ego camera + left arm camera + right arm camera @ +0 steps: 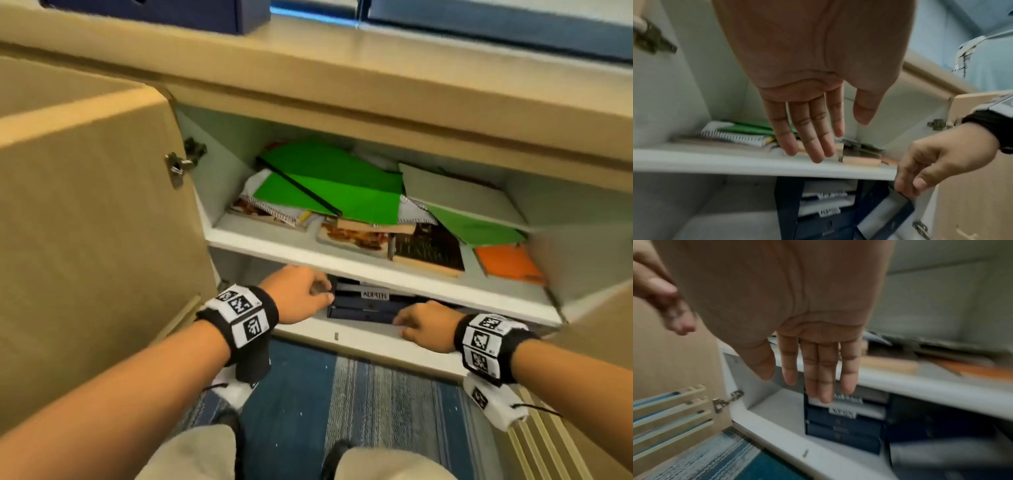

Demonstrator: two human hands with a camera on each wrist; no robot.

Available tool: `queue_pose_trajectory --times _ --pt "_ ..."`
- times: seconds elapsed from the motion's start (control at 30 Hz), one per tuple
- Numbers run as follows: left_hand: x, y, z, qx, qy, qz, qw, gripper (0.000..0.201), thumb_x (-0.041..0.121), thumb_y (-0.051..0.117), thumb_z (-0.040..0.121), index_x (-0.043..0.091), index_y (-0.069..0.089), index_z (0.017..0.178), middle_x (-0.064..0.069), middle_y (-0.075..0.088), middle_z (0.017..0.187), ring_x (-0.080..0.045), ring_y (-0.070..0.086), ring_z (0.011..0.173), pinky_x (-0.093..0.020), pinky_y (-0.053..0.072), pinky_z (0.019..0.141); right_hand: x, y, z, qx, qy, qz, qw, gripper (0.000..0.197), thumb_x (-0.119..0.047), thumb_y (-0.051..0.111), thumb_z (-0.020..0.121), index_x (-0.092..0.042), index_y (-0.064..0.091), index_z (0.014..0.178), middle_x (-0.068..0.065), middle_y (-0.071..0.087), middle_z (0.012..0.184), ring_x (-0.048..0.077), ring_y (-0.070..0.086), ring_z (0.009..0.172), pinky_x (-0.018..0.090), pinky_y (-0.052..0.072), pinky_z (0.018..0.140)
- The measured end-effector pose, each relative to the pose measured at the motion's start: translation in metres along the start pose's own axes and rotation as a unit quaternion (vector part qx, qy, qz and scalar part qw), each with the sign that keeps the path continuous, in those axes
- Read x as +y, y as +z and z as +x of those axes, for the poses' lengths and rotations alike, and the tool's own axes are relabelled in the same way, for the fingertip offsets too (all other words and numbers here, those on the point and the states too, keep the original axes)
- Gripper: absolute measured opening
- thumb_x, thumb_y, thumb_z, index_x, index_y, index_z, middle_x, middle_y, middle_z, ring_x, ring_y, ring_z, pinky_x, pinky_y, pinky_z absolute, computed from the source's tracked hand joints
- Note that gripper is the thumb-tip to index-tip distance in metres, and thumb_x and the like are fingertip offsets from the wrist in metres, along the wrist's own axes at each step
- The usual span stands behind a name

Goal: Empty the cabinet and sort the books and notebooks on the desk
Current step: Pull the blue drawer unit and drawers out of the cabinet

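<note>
The cabinet stands open. Its upper shelf (260, 240) holds a messy pile: green folders (329, 185), a spiral notebook (270, 205), a dark book (428, 250) and an orange notebook (507, 263). On the lower shelf stand dark blue binders (363, 306) with white "ADMIN" labels, also seen as binders (818, 219) and binders (842, 431). My left hand (323, 291) reaches at their left end, fingers straight and holding nothing (840, 139). My right hand (404, 325) hovers at their right front, fingers extended (795, 386), touching or nearly touching a leaning binder.
The left cabinet door (85, 222) swings wide open beside my left arm; the right door (599, 325) is open too. The desk top (342, 68) runs above, with a dark blue box (154, 13) on it. Blue striped carpet (342, 394) lies below.
</note>
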State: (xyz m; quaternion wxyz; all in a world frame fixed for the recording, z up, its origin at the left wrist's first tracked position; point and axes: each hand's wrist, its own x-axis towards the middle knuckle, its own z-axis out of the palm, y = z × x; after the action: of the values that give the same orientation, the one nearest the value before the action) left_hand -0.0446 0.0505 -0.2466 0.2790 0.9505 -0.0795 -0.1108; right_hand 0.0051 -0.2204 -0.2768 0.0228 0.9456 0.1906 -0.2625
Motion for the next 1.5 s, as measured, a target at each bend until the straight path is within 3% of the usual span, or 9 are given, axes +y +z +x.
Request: queue_pose_trajectory --times 0.3,0.53,0.7,0.77,0.87,1.03,1.23,1.33,1.5 --pt "-0.028 0.109 0.037 -0.088 -0.046 -0.068 0.993 0.026 0.042 0.057 0.09 0.029 0.064 0.112 0.009 0.07 0.089 -0.012 0.063 0.082 -0.032 0.052 0.09 0.072 0.101 0.072 0.058 0.162 0.039 0.984 0.049 -0.039 0.047 0.097 -0.016 0.04 0.139 0.015 0.054 0.134 0.033 0.055 0.119 0.04 0.047 0.095" --pt "-0.049 0.154 0.044 -0.146 -0.036 -0.115 0.982 0.028 0.039 0.056 0.094 0.027 0.061 0.119 0.001 0.07 0.085 -0.003 0.058 0.074 -0.022 0.048 0.08 0.119 0.109 0.152 0.125 0.294 0.199 0.926 0.05 -0.039 0.039 0.1 0.004 0.058 0.117 0.031 0.058 0.125 0.045 0.056 0.11 0.042 0.044 0.086" --pt "-0.063 0.164 0.058 -0.142 -0.057 -0.125 0.98 0.027 0.04 0.057 0.093 0.029 0.062 0.117 0.005 0.072 0.085 -0.007 0.065 0.086 -0.022 0.049 0.084 0.117 0.092 0.177 0.053 0.289 0.179 0.939 0.042 -0.021 0.036 0.105 0.006 0.046 0.136 0.026 0.046 0.142 0.037 0.044 0.13 0.04 0.032 0.106" --pt "-0.066 0.164 0.06 -0.132 -0.061 -0.131 0.981 0.023 0.039 0.057 0.094 0.03 0.062 0.115 0.006 0.072 0.081 -0.006 0.065 0.083 -0.021 0.049 0.082 0.126 0.091 0.182 0.004 0.284 0.149 0.947 0.034 -0.018 0.039 0.104 -0.007 0.045 0.136 0.02 0.053 0.132 0.031 0.052 0.117 0.035 0.038 0.095" --pt "-0.074 0.163 0.059 -0.127 -0.069 -0.118 0.982 0.024 0.041 0.057 0.093 0.03 0.062 0.115 0.014 0.068 0.074 -0.003 0.065 0.081 -0.022 0.048 0.082 0.144 0.096 0.206 0.133 0.269 0.198 0.933 0.018 -0.028 0.036 0.105 -0.021 0.046 0.118 0.0 0.056 0.104 0.018 0.054 0.092 0.025 0.04 0.081" --pt "-0.082 0.165 0.057 -0.137 -0.077 -0.102 0.982 0.028 0.042 0.056 0.094 0.028 0.062 0.118 0.012 0.072 0.086 -0.005 0.065 0.087 -0.025 0.049 0.089 0.143 0.101 0.229 0.171 0.269 0.247 0.915 0.042 -0.018 0.035 0.105 0.007 0.043 0.138 0.028 0.041 0.144 0.037 0.04 0.134 0.04 0.031 0.108" --pt "-0.08 0.168 0.054 -0.163 -0.074 -0.096 0.979 0.031 0.045 0.055 0.093 0.033 0.059 0.121 0.014 0.066 0.096 -0.006 0.063 0.089 -0.032 0.051 0.091 0.133 0.108 0.213 0.062 0.258 0.139 0.954 0.051 -0.026 0.04 0.102 -0.006 0.03 0.148 0.021 0.035 0.151 0.032 0.039 0.137 0.037 0.032 0.11" --pt "-0.08 0.168 0.053 -0.168 -0.075 -0.082 0.98 0.033 0.047 0.054 0.093 0.034 0.058 0.124 0.013 0.064 0.104 -0.008 0.062 0.097 -0.031 0.049 0.093 0.106 0.108 0.217 0.195 0.202 0.209 0.937 0.049 -0.052 0.03 0.096 -0.016 0.062 0.106 0.016 0.066 0.108 0.034 0.06 0.103 0.039 0.045 0.095" --pt "-0.083 0.169 0.054 -0.173 -0.083 -0.088 0.978 0.033 0.045 0.056 0.093 0.032 0.058 0.123 0.01 0.064 0.104 -0.011 0.062 0.098 -0.03 0.048 0.095 0.089 0.112 0.226 0.248 0.21 0.275 0.905 0.047 -0.046 0.031 0.099 -0.014 0.053 0.073 0.014 0.059 0.08 0.03 0.058 0.076 0.041 0.049 0.08"
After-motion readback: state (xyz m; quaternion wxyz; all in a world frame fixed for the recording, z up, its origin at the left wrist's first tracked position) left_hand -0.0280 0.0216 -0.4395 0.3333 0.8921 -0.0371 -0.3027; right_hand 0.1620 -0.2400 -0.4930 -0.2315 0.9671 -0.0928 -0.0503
